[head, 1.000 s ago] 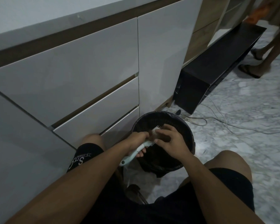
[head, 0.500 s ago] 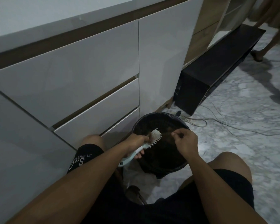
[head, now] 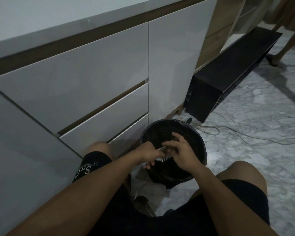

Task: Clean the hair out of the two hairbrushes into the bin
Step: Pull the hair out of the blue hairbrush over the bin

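A black round bin (head: 201, 142) with a dark liner stands on the floor between my knees. Over its opening my left hand (head: 147, 153) grips the handle of a pale hairbrush (head: 165, 158). Only a short row of its bristles shows, below my fingers. My right hand (head: 181, 153) lies over the brush head with fingers spread, thumb and forefinger at the bristles. Whether it has hair pinched is hidden. A dark object with a thin handle (head: 142, 202) lies on the floor between my legs; I cannot tell if it is the second brush.
White drawer fronts (head: 95, 79) rise close on the left behind the bin. A low black cabinet (head: 228, 79) stands further right, with loose cables (head: 232, 133) across the marble floor. Another person's leg (head: 283, 41) is at the top right.
My right hand, which had pulled away to the right over the bin, has come back onto the brush head. The brush has turned so fewer bristles show.
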The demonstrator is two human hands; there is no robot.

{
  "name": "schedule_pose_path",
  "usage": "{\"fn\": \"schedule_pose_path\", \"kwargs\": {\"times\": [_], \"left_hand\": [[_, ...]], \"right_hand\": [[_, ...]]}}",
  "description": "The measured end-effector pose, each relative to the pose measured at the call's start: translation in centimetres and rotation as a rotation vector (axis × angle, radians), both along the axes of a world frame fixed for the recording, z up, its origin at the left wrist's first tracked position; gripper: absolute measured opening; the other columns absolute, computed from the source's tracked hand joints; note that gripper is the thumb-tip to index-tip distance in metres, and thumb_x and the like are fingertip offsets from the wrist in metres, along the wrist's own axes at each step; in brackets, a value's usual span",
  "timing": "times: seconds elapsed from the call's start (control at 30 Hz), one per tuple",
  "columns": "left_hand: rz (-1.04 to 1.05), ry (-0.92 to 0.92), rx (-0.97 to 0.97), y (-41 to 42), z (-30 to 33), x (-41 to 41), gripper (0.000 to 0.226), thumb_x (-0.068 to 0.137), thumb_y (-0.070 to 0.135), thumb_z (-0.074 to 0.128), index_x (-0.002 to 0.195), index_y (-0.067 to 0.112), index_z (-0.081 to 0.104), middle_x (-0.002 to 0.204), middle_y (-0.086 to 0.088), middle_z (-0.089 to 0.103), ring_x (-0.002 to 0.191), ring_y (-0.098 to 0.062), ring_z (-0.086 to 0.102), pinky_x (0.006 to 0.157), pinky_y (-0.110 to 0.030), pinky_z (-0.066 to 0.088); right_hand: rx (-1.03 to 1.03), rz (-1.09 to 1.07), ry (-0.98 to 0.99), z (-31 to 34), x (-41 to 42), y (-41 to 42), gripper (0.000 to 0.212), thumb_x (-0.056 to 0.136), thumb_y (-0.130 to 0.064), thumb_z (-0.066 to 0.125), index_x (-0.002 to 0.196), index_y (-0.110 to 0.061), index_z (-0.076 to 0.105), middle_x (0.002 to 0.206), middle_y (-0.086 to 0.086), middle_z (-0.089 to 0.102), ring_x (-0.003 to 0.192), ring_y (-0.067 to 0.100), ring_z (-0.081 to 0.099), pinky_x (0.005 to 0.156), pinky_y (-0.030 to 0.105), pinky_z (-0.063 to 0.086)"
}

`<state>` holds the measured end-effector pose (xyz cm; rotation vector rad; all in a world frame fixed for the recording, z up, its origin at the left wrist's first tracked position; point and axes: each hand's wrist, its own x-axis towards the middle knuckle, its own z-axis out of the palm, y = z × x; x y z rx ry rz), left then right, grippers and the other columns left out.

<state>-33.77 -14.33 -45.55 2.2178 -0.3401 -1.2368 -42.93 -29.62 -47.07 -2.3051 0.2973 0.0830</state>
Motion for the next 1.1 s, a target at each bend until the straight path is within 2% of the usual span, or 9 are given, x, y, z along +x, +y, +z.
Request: {"fn": "schedule_pose_path", "kwargs": {"times": [0.13, 0.23, 0.47, 0.57, 0.63, 0.73, 0.8, 0.9, 1.1], "left_hand": [[-0.074, -0.027, 0.035, 0.0, -0.2, -0.1, 0.042, 0.088, 0.034, 0.065, 0.106, -0.004, 0.066, 0.067, -0.009, 0.065, 0.039, -0.014, 0.056, 0.041, -0.023, 0.045], [-0.040, -0.012, 0.035, 0.1, -0.4, 0.0, 0.044, 0.089, 0.035, 0.064, 0.108, -0.005, 0.065, 0.066, -0.009, 0.066, 0.039, -0.014, 0.056, 0.041, -0.023, 0.044], [0.073, 0.030, -0.003, -0.5, -0.2, 0.4, 0.039, 0.088, 0.037, 0.063, 0.095, -0.001, 0.065, 0.062, -0.010, 0.064, 0.037, -0.016, 0.054, 0.044, -0.022, 0.044], [0.099, 0.036, -0.005, -0.6, 0.0, 0.5, 0.036, 0.090, 0.035, 0.061, 0.095, -0.001, 0.062, 0.066, -0.011, 0.064, 0.040, -0.016, 0.055, 0.045, -0.023, 0.045], [0.115, 0.048, -0.006, -0.5, 0.1, 0.7, 0.033, 0.091, 0.036, 0.060, 0.088, 0.003, 0.061, 0.068, -0.011, 0.064, 0.042, -0.016, 0.056, 0.045, -0.023, 0.046], [0.129, 0.080, -0.010, -0.4, 0.3, 0.9, 0.031, 0.092, 0.037, 0.059, 0.084, 0.007, 0.060, 0.072, -0.012, 0.065, 0.047, -0.017, 0.059, 0.047, -0.025, 0.047], [0.134, 0.106, -0.016, -0.4, 0.3, 1.0, 0.031, 0.092, 0.038, 0.060, 0.085, 0.008, 0.060, 0.073, -0.012, 0.065, 0.050, -0.017, 0.059, 0.049, -0.026, 0.048], [0.112, 0.127, -0.018, -0.3, 0.2, 1.0, 0.033, 0.093, 0.038, 0.060, 0.084, 0.007, 0.061, 0.070, -0.012, 0.065, 0.044, -0.015, 0.059, 0.047, -0.025, 0.048], [0.105, 0.073, -0.031, -0.8, 0.0, 0.8, 0.039, 0.093, 0.040, 0.060, 0.077, 0.005, 0.061, 0.064, -0.010, 0.063, 0.032, -0.011, 0.055, 0.039, -0.020, 0.043]], "right_hand": [[-0.013, -0.097, -0.069, 0.3, -0.2, -0.2, 0.020, 0.085, 0.000, 0.065, 0.094, -0.015, 0.075, 0.120, 0.000, 0.059, 0.108, 0.007, 0.054, 0.098, 0.028, 0.049], [0.033, -0.264, -0.095, 0.5, -0.2, -1.0, 0.017, 0.088, -0.003, 0.064, 0.092, -0.016, 0.074, 0.099, -0.006, 0.062, 0.092, 0.007, 0.058, 0.080, 0.013, 0.045], [0.083, -0.377, -0.037, -0.2, 0.0, -1.3, 0.017, 0.091, -0.005, 0.059, 0.096, -0.019, 0.067, 0.095, -0.005, 0.065, 0.093, 0.012, 0.061, 0.072, 0.013, 0.039], [0.219, -0.207, -0.015, -0.1, -0.2, -1.4, 0.042, 0.081, 0.001, 0.065, 0.113, -0.027, 0.062, 0.115, -0.006, 0.059, 0.109, 0.009, 0.055, 0.084, 0.014, 0.044], [0.263, -0.116, -0.003, 0.0, -0.2, -1.4, 0.060, 0.077, -0.002, 0.069, 0.128, -0.032, 0.058, 0.131, -0.008, 0.047, 0.120, 0.007, 0.045, 0.090, 0.013, 0.038], [0.128, -0.041, -0.027, -0.4, -0.1, -0.8, 0.052, 0.081, -0.013, 0.074, 0.129, -0.030, 0.062, 0.140, -0.006, 0.040, 0.127, 0.008, 0.039, 0.101, 0.020, 0.035], [0.022, -0.051, -0.102, -0.6, -0.2, -0.5, 0.036, 0.082, -0.015, 0.074, 0.117, -0.022, 0.071, 0.134, -0.002, 0.053, 0.120, 0.009, 0.049, 0.100, 0.021, 0.040], [-0.057, -0.145, -0.163, -0.3, -0.2, -0.5, 0.015, 0.082, -0.012, 0.073, 0.096, -0.017, 0.077, 0.103, -0.003, 0.070, 0.092, 0.006, 0.062, 0.089, 0.025, 0.052], [-0.124, -0.372, -0.106, -0.1, 0.2, -0.7, 0.012, 0.087, -0.009, 0.063, 0.084, -0.018, 0.070, 0.092, -0.003, 0.067, 0.080, 0.015, 0.063, 0.074, 0.030, 0.051]]}}
